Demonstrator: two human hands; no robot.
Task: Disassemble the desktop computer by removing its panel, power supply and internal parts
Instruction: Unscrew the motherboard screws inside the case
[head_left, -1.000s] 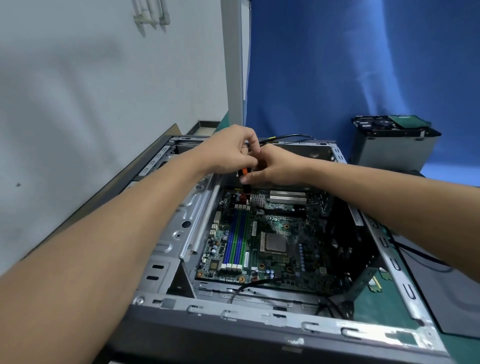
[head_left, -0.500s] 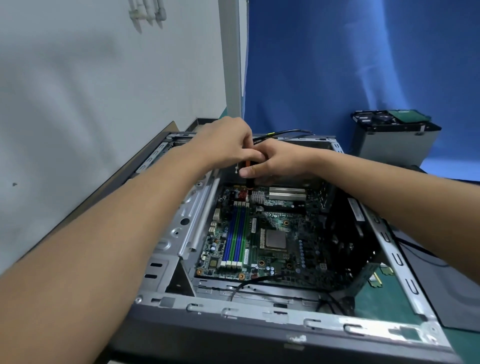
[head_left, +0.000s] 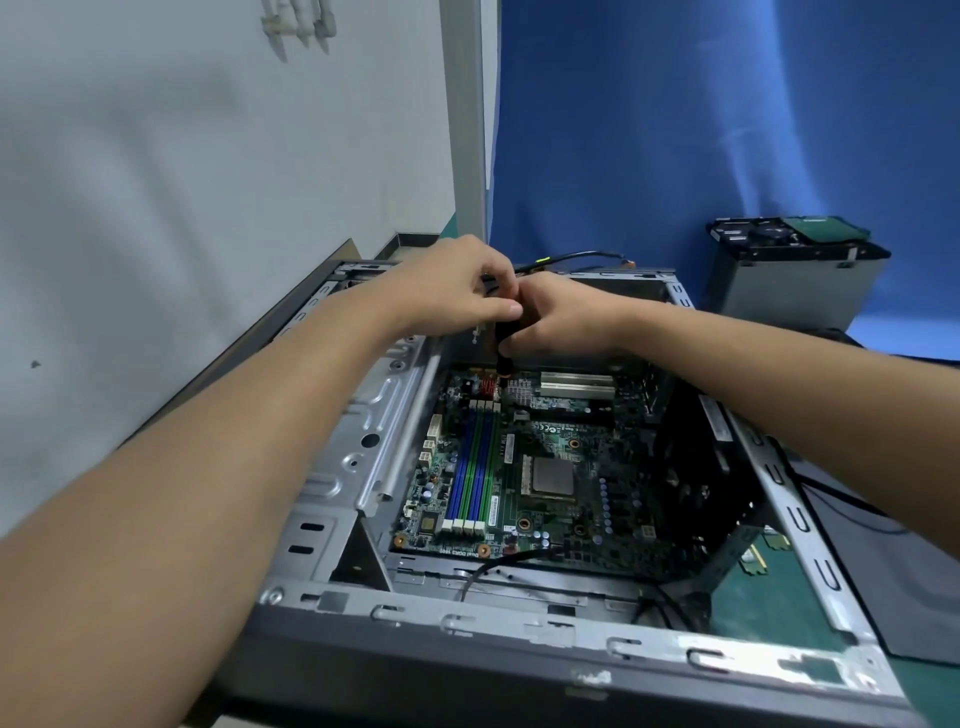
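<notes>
Though barely shifted, left hand (head_left: 457, 291) and right hand (head_left: 563, 325) still grip the screwdriver (head_left: 503, 358) over the motherboard (head_left: 545, 467), hiding most of it; metal box (head_left: 789, 291) beyond.

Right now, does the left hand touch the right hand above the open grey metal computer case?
Touching. The head view shows the left hand with its thumb against the right hand, no gap; the right hand grips a dark tool handle.

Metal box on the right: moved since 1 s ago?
No. The metal box stays just right of the case's far right corner; only the camera has shifted slightly.
</notes>
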